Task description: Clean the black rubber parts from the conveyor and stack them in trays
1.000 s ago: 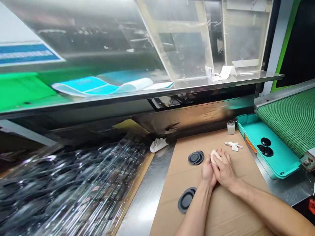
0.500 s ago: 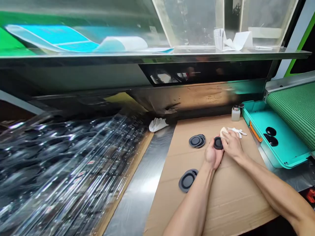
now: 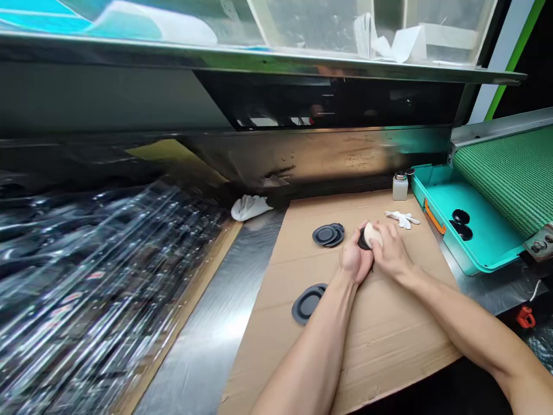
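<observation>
Head view. The 2 bare hands meet above a cardboard sheet [image 3: 389, 340] laid on the metal bench [image 3: 216, 311]. The left hand [image 3: 355, 259], palm turned up and fingers curled, holds a black disc [image 3: 363, 241]. The right hand [image 3: 391, 251] grips a cream pad [image 3: 373, 235] between thumb and fingers and lays it over the disc. The disc (partly hidden by the pad) shows mainly at the pad's left edge; its covered face is turned up toward the pad, and its round outline gives no clear long axis. The pad is slightly oval, its long axis slanting from upper left to lower right of the view.

To the left of the hands lie 2 groups of flat dark plates, each overlapping: the far plates [image 3: 325, 234], near the left hand, and the near plates [image 3: 306, 304], beside the left forearm (which partly covers them). Beyond the right hand lie a white glove [image 3: 402, 219] and, farther back, a small bottle [image 3: 400, 187]. At right, a teal tray [image 3: 488, 248] with an orange latch [image 3: 434, 216] holds black round parts [image 3: 461, 217], near a green belt [image 3: 510, 167]. At far left are plastic-wrapped goods [image 3: 99, 300] (blurred).
</observation>
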Tool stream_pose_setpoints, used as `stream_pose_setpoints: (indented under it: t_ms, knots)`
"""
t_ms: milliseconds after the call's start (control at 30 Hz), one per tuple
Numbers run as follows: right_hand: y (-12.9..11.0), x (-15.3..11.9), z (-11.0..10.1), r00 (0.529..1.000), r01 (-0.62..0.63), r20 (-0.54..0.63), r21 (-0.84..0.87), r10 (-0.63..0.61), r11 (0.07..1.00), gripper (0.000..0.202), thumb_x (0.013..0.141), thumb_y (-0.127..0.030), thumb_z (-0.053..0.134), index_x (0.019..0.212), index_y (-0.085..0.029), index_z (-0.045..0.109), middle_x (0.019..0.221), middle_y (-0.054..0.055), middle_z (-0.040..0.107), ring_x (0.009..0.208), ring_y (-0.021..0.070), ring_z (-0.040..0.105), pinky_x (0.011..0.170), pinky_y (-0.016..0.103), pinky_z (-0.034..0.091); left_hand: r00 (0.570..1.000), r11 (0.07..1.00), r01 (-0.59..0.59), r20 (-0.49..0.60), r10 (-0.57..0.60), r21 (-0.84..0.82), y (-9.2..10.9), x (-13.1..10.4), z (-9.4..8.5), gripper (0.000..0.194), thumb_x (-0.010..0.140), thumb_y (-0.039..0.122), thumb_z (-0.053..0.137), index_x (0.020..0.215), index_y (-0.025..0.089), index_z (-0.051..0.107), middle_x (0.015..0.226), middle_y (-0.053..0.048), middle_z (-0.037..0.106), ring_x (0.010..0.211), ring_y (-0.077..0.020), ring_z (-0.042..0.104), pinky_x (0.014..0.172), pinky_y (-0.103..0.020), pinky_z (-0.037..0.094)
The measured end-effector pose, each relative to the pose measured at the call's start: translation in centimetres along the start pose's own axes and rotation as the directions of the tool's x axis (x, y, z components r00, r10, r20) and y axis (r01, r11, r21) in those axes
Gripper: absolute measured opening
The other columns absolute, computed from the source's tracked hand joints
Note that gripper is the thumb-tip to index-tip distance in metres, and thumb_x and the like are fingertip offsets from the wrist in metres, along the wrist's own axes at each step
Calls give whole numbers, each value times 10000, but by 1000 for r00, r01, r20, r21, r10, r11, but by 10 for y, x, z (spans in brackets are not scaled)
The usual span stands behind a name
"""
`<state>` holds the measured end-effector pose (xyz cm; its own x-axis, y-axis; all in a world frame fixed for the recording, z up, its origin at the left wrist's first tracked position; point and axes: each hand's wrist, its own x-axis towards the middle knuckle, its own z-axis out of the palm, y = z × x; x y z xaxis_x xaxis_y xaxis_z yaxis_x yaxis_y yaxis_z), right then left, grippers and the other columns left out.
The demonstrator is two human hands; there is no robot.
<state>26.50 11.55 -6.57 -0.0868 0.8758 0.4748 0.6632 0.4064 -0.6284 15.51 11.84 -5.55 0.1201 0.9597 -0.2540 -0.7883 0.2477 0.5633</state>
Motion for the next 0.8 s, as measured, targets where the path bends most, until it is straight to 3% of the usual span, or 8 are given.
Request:
stream_pose_setpoints:
  t_ms: [100,233,333,400,500,633,733,800]
  knots:
    - [3,0,-4,998,-55,4,-39,55,998,357,910,-205,514,1247,-143,614,1190,161,613,1122,279,576,1003,425,480,998,997,-55,-23,56,60,9,1,-2,289,1038,289,396,1240,185,575,1252,-159,686,1100,-224,691,1001,-443,537]
    - [7,8,-21,986,-49,149,-162,74,986,230,982,-321,532,985,-201,729,1019,95,703,1015,255,584,948,385,459,956,964,-189,-189,224,187,27,1,-2,203,1025,284,451,1205,250,539,1151,-114,687,882,-176,716,871,-377,569]
    - [13,22,-30,996,-69,29,-371,86,926,323,1026,-404,492,1005,-217,754,1222,112,681,1160,297,510,1016,440,389,922,918,-302,-168,350,257,31,-4,3,162,1012,360,508,1124,256,561,1070,-80,690,798,-149,702,811,-307,564]
    - [19,31,-30,997,-76,-10,-475,81,877,312,1016,-363,516,1231,-228,697,1428,124,572,1280,329,432,1062,480,343,945,926,-266,-117,305,270,27,-8,8,224,1006,429,509,1061,224,584,1014,-91,694,805,-172,709,793,-312,571]
    - [27,40,-24,982,-70,109,-542,152,837,324,1026,-295,467,1259,-200,672,1356,166,610,1251,339,466,1045,500,351,986,974,-64,-136,96,218,19,-10,14,341,1015,492,450,1027,186,599,970,-123,688,869,-226,723,808,-375,591]
    - [29,39,-32,978,-114,110,-436,179,892,305,1026,-221,421,1163,-114,672,1156,182,694,1099,297,589,982,409,418,985,996,67,-163,-58,56,26,-5,12,324,1034,405,387,1092,166,597,1046,-154,671,981,-243,715,871,-414,595]
    - [20,35,-48,990,-130,23,-220,139,967,276,1006,-265,503,1181,-126,666,1126,147,725,1033,268,646,931,356,462,967,996,-88,-240,82,-14,41,-2,6,296,1044,372,368,1089,180,587,1030,-128,670,952,-200,712,865,-347,594]
    - [9,31,-54,998,-67,1,-84,68,994,265,1001,-311,533,1154,-158,687,1103,111,740,1012,246,667,908,335,482,948,984,-176,-267,173,11,48,-3,3,413,1045,495,335,1054,176,598,922,-108,676,806,-166,706,728,-258,588]
